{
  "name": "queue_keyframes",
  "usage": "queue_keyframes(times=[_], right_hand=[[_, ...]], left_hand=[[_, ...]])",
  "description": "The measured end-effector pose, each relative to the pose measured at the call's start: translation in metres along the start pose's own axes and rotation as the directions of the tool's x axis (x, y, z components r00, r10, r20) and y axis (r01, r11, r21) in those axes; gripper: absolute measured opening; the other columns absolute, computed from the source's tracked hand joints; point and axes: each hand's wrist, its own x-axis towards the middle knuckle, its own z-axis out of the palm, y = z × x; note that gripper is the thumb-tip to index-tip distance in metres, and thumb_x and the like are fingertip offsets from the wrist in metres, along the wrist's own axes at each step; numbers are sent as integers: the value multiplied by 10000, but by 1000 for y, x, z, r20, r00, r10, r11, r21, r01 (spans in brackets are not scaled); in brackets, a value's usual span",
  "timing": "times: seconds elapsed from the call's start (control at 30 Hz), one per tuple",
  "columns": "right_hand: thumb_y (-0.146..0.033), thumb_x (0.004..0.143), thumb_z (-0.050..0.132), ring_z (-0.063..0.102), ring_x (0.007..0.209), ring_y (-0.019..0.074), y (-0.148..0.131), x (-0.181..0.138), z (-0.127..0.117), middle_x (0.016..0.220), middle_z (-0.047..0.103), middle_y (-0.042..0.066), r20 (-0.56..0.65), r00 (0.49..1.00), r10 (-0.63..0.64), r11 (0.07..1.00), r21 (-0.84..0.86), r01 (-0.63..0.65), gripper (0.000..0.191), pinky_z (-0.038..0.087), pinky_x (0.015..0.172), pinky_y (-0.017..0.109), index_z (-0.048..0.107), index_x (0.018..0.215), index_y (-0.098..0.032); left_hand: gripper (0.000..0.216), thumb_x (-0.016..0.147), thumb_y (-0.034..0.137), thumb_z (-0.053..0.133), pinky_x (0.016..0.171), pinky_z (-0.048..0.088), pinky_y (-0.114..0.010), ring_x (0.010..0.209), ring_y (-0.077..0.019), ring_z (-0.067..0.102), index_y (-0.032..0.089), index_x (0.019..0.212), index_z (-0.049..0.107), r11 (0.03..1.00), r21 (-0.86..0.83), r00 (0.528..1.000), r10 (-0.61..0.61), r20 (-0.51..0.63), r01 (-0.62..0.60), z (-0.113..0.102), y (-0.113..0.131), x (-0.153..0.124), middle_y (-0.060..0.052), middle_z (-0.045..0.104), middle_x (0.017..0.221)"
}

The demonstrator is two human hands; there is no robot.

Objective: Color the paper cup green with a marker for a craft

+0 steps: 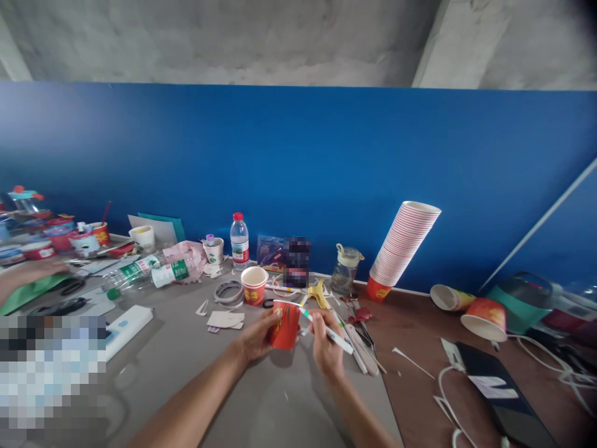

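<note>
My left hand (257, 336) is closed round a red paper cup (285, 326), held above the grey table (186, 373). My right hand (325, 346) grips a white marker pen (333, 335) whose green tip end rests against the cup's rim. Just behind stands another red paper cup (254, 284), upright and open. Both forearms reach in from the bottom of the view.
A tall leaning stack of red and white cups (403, 246) rests against the blue wall. A water bottle (239, 242), a glass jar (346, 268), tape rolls (228, 291), scissors, tipped cups (485, 317), a dark tablet (499, 389) with white cables, and another person's hand (32, 270) at left.
</note>
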Motion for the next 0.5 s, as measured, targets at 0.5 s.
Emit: queue_keyframes(times=[0.5], right_hand=[[-393,862,510,471,523,146,-3,-3,0,559,546,13,145,987,-73,997,-13,75,323,375,499,265,597,632,-184]], left_hand=[[202,778,246,671,732,519,-292,754,-180,669,136,946,653,999,23,998,30,-49,-29,5,1,1,-64,713,829]])
